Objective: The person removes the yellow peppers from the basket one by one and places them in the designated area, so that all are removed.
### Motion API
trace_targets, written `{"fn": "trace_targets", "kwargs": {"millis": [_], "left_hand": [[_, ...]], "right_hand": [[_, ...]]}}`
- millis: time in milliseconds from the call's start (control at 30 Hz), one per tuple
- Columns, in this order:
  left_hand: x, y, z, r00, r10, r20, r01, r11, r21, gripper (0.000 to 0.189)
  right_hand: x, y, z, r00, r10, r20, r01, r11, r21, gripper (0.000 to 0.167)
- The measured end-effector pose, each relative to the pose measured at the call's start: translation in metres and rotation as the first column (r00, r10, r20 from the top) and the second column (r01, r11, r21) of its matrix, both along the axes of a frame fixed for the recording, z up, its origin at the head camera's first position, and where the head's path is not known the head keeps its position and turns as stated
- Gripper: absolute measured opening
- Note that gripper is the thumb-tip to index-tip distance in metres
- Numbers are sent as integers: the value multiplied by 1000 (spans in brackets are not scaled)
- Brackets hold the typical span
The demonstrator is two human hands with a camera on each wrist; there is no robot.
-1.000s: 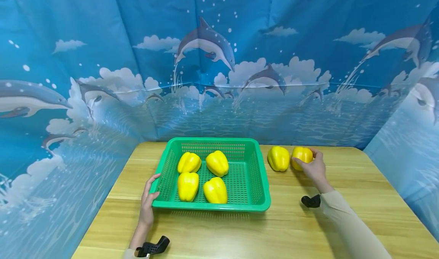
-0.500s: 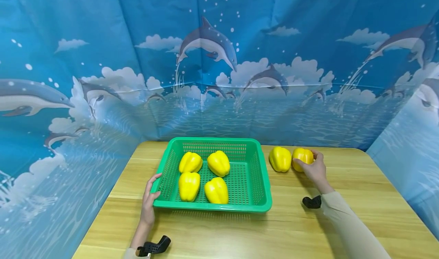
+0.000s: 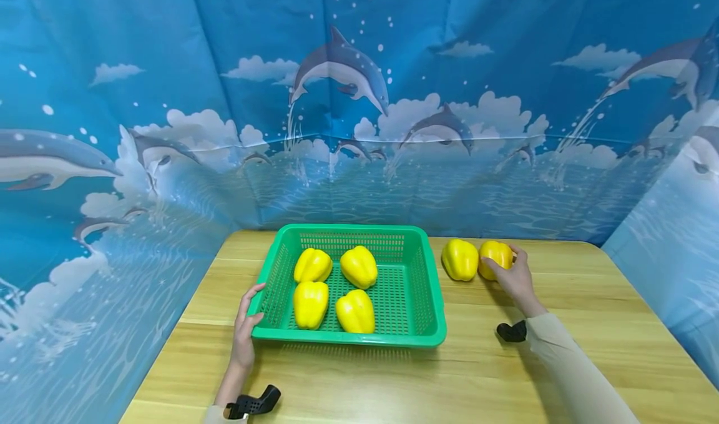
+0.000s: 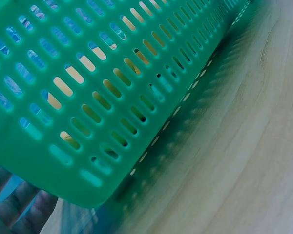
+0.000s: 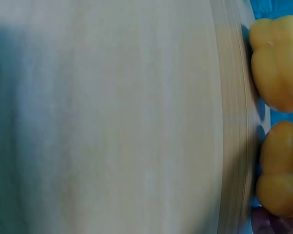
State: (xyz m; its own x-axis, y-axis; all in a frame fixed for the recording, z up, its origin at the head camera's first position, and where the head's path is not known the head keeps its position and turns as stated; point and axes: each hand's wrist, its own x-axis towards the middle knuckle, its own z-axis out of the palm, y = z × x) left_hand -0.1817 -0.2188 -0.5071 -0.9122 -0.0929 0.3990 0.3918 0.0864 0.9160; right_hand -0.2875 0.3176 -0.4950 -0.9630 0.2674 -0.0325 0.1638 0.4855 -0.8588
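Right grip [image 3: 515, 278] is clasping a glossy, blocky yellow bell pepper [image 3: 496, 258], a second yellow bell pepper [image 3: 460, 260] is sitting just to its left, and farther left, the relaxed left grip [image 3: 243, 330] is touching a green slotted plastic basket [image 3: 351, 338].

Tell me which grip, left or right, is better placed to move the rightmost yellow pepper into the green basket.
Right, I'd judge: the right grip holds the rightmost yellow pepper, while the left grip is at the left rim of the green basket, across from that pepper.
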Motion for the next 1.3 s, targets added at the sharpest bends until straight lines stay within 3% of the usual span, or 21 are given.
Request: {"fn": "trace_targets", "kwargs": {"millis": [733, 933, 1100, 1300], "left_hand": [[0, 1, -1, 1000, 5, 22, -5, 1000, 8, 52], [0, 0, -1, 1000, 7, 27, -7, 1000, 6, 52], [0, 0, -2, 1000, 5, 21, -6, 1000, 3, 51], [-1, 0, -2, 1000, 0, 12, 0, 1000, 6, 52]], "right_hand": [[6, 0, 0, 1000, -2, -14, 2, 1000, -9, 101], [9, 0, 1, 995, -64, -80, 61, 997, -41, 96], [12, -4, 2, 965, -174, -196, 163, 984, -70, 84], [16, -13, 12, 903, -262, -340, 244, 965, -96, 66]]}}
